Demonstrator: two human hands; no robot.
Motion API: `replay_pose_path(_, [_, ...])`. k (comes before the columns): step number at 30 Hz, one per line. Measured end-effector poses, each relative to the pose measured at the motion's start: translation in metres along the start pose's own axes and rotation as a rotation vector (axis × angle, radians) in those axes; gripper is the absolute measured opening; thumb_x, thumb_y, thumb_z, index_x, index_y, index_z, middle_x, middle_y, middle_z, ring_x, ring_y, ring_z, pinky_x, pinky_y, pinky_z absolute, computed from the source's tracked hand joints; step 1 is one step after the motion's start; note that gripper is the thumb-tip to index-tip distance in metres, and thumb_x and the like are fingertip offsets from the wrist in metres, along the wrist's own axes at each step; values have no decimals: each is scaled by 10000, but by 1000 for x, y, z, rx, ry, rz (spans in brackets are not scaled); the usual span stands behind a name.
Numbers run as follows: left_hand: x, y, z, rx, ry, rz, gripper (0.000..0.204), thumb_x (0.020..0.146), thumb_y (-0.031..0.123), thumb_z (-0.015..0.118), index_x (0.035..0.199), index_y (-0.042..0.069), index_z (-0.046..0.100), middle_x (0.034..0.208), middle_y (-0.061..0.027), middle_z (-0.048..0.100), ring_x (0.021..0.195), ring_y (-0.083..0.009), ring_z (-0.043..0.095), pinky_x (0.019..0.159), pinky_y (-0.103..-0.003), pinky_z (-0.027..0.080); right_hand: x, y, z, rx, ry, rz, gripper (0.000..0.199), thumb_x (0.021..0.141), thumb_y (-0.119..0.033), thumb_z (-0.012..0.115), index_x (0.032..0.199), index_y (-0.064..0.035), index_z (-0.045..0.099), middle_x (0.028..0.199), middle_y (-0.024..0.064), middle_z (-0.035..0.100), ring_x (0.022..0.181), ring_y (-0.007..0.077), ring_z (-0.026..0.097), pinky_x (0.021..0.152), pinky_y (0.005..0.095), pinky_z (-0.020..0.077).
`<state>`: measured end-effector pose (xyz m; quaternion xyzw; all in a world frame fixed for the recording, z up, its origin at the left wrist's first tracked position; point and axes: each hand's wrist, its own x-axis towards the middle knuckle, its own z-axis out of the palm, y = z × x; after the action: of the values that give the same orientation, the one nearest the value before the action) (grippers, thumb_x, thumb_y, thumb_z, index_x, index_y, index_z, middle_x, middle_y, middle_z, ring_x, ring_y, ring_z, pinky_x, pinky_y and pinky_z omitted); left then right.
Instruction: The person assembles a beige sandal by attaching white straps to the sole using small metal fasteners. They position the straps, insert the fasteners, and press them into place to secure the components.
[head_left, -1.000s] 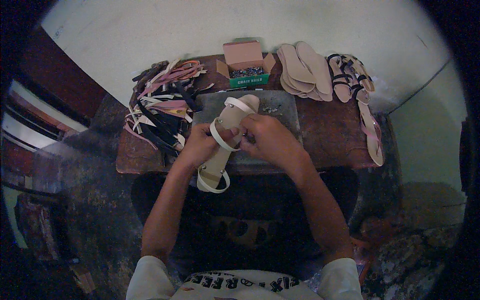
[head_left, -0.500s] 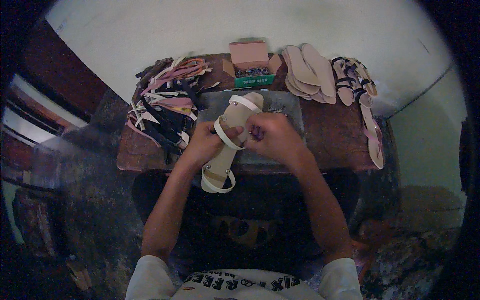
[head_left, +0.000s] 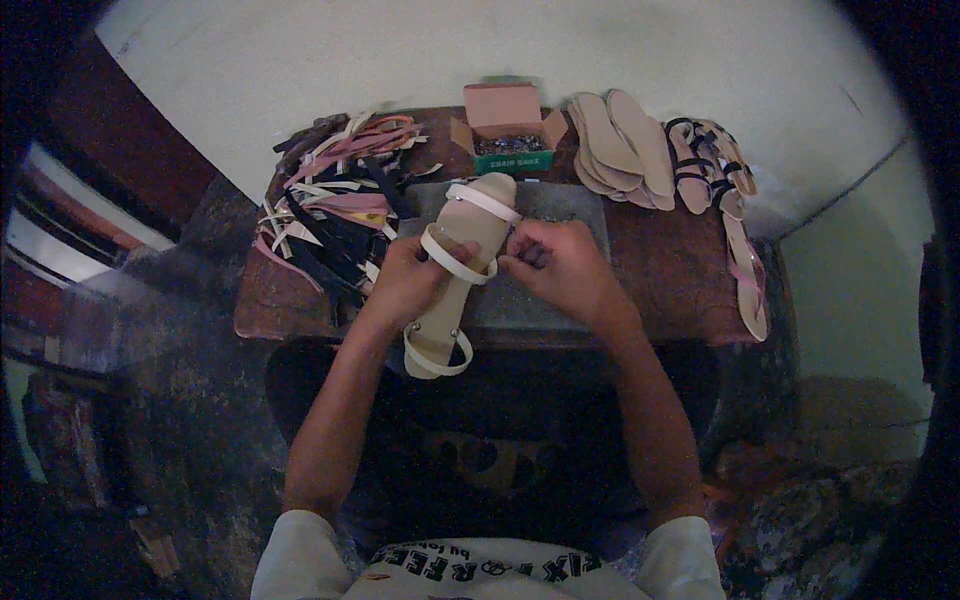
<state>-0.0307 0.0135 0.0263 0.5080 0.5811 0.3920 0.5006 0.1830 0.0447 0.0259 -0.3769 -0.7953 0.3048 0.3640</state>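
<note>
Left grip (head_left: 415,285): I see it clenched around the sandal (head_left: 462,270).
Right grip (head_left: 560,270): pinching its strap (head_left: 455,262).
Change: sandal barely shifted; work ongoing.

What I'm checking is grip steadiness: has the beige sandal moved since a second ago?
Yes, slightly: the beige sandal, held in the left hand, has edged toe-first toward the open cardboard box behind it.
</note>
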Motion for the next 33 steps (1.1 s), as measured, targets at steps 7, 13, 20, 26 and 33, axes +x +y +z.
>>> replay_pose_path(7, [10,-9,-6,-96,106,-79,401,857,327,750,1065,-10,684,935,-86,701,797,-161,657,693,-318,517,4,-6,-1,20,-10,111,133,815,-82,732,903,-27,648,781,143,700,718,259,701,682,361,545])
replay_pose_path(13, [5,-1,-1,-220,84,-62,443,860,336,751,1108,-16,650,970,-93,693,830,-172,656,724,-324,519,1,15,10,-168,8,50,95,830,-21,695,921,-25,669,780,127,707,644,220,670,628,333,528])
replay_pose_path(20, [9,-10,-3,-310,72,-20,423,874,308,738,1130,-12,637,997,-91,689,840,-173,653,742,-320,516,2,6,16,-101,114,-9,163,850,-8,648,1006,-16,694,841,169,711,757,271,708,719,362,557])
replay_pose_path(26, [8,-11,4,-443,102,-28,377,896,278,715,1129,-7,636,995,-88,688,839,-164,651,705,-315,517,0,-2,31,88,174,98,191,835,-53,674,1016,5,696,901,205,701,809,353,699,755,414,558])
replay_pose_path(33, [7,-14,8,-367,142,-74,321,907,241,699,1099,-11,642,992,-97,692,818,-168,663,701,-321,529,-2,-12,42,-182,265,-19,223,841,-94,679,1031,22,659,898,198,650,798,390,650,747,456,535])
